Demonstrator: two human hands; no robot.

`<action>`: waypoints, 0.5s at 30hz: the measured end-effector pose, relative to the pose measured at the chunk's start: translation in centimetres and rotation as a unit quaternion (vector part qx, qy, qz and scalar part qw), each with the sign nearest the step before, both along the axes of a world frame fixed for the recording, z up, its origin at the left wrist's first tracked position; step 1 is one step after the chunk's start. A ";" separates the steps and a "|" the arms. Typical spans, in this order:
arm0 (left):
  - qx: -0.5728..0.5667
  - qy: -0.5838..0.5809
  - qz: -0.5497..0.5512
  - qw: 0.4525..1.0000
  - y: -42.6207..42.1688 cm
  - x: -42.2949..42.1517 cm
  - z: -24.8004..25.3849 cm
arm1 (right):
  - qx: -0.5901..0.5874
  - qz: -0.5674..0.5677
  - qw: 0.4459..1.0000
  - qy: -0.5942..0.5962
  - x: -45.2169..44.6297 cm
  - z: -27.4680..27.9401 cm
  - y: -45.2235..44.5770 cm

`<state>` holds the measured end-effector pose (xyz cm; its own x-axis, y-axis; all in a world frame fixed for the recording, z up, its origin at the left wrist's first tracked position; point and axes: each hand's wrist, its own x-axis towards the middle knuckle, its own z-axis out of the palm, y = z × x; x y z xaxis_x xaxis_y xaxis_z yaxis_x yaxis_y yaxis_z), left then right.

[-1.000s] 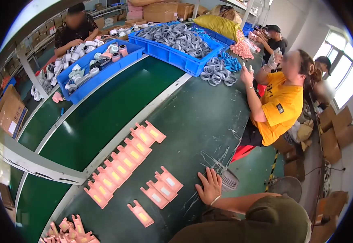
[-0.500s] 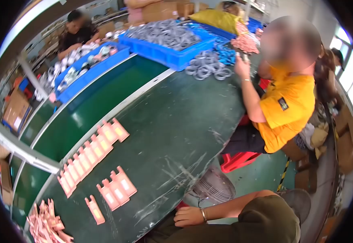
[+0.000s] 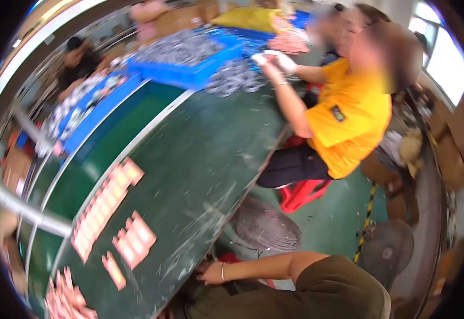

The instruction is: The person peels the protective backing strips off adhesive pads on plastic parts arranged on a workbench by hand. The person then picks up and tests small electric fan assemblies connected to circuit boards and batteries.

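My right hand [image 3: 209, 272] rests at my lap beside the table's near edge, with a thin bracelet [image 3: 223, 271] on the wrist. Its fingers look loosely laid out and hold nothing I can see, though they are blurred. My left hand is out of view. On the green table [image 3: 200, 175], left of my hand, lie flat pink pieces with narrow prongs and pale centres: a long overlapping row [image 3: 104, 204], a short overlapping group [image 3: 135, 240] and a single piece [image 3: 114, 271]. A loose heap of pink pieces [image 3: 68, 297] lies at the lower left.
A co-worker in a yellow shirt [image 3: 344, 122] sits along the table, both hands near grey rings [image 3: 234, 78]. Blue trays [image 3: 189, 80] hold grey rings and other small parts. A floor fan [image 3: 266, 226] and a red stool [image 3: 301, 195] stand beside the table.
The view has swung, so the table and pink pieces appear shifted left. My right hand appears further left, close against the table edge. The co-worker's second hand now shows.
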<state>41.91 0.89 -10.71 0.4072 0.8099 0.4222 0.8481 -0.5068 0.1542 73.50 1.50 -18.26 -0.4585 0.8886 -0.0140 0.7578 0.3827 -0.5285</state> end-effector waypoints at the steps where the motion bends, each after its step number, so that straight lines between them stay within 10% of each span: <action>1: -0.037 0.001 -0.011 0.999 0.9 -1.0 -2.5 | 0.016 0.014 1.000 -0.002 -0.2 0.0 -0.1; 10: -0.212 -0.273 0.161 0.925 -1.6 -3.9 -6.3 | -0.039 -0.094 0.992 -0.078 -1.9 7.2 -3.2; 15: -0.224 -0.130 0.049 0.965 0.0 -3.9 -3.3 | -0.029 -0.027 0.999 -0.009 -2.6 4.8 -1.5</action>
<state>38.01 0.90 -14.02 0.2471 0.9640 0.0984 0.7923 -0.2594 0.5523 70.87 -0.03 -13.45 -0.4094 0.9094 -0.0737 0.7857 0.3103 -0.5351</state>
